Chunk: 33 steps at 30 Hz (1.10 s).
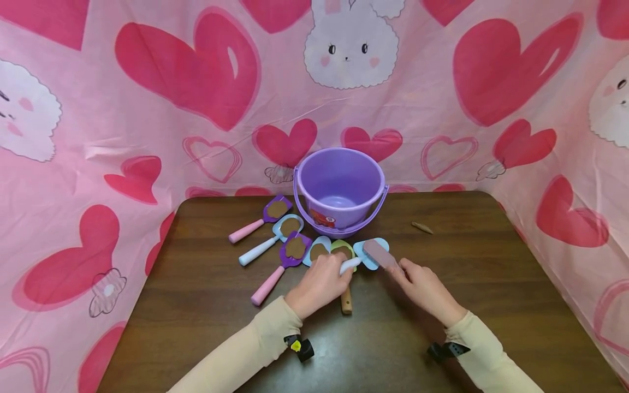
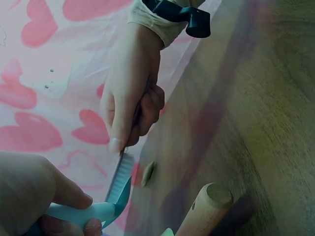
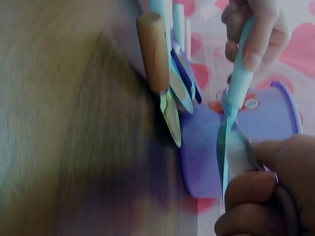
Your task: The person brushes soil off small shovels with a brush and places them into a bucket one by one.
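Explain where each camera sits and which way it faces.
Head: worn on the head, facing forward and down over the dark brown wooden table and round purple plastic bucket; left hand, right hand and beige sleeves show.
Left wrist: worn there, looking at the light blue thick-handled shovel and flat pinkish-grey brush; part of the left hand shows, the right hand opposite.
Right wrist: worn there, looking past the brush towards shovel and bucket; part of the right hand shows, the left hand opposite.
Both wrist views share the shovel.

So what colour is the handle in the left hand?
The handle is pale blue, clearest in the right wrist view.
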Tool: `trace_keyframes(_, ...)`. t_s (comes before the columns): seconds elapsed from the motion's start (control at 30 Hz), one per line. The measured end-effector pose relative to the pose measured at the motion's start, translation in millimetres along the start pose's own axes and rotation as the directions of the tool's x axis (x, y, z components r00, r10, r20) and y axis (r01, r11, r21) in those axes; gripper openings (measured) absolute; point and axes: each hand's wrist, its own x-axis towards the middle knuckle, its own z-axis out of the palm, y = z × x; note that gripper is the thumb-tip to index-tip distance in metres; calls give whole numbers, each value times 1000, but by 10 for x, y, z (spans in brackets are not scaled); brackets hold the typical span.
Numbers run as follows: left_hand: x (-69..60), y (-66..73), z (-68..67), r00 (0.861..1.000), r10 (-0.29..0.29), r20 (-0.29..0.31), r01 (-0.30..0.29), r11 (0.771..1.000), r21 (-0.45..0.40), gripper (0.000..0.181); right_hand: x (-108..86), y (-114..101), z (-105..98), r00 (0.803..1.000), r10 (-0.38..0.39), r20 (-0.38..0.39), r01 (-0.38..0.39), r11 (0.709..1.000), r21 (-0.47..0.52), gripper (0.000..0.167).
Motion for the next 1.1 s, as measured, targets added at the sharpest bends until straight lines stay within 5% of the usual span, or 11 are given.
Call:
trace_keyframes(0.17, -13, 12, 5, 1000, 21, -18, -21, 999, 27, 13, -21, -58, 49, 998, -57, -2, 57, 998, 13, 29)
trace_keyframes(0.63, -38, -3, -18, 998, 42, -54, -38, 997, 64, 15, -6, 33, -70, 990, 109, -85, -112, 993, -32, 33)
trace_keyframes(0.77, -41, -1, -30, 997, 37, -66, -32, 996, 80, 14, -20, 82, -102, 985, 162, -55, -165, 985, -45, 27)
trace_keyframes(0.9, -51, -6, -43, 997, 36, -73, -30, 996, 85, 12, -41, 117, -99, 976, 205, 68, -204, 979, -28, 29)
trace_keyframes(1.0, -56, -7, -48, 996, 43, -77, -37, 996, 80, 12, -51, 122, -69, 975, 179, 131, -182, 983, 6, 24)
trace_keyframes(1.1, -51, -1, -48, 994, 61, -86, -54, 996, 74, 11, -35, 128, -22, 991, 99, 95, -99, 995, -8, 23)
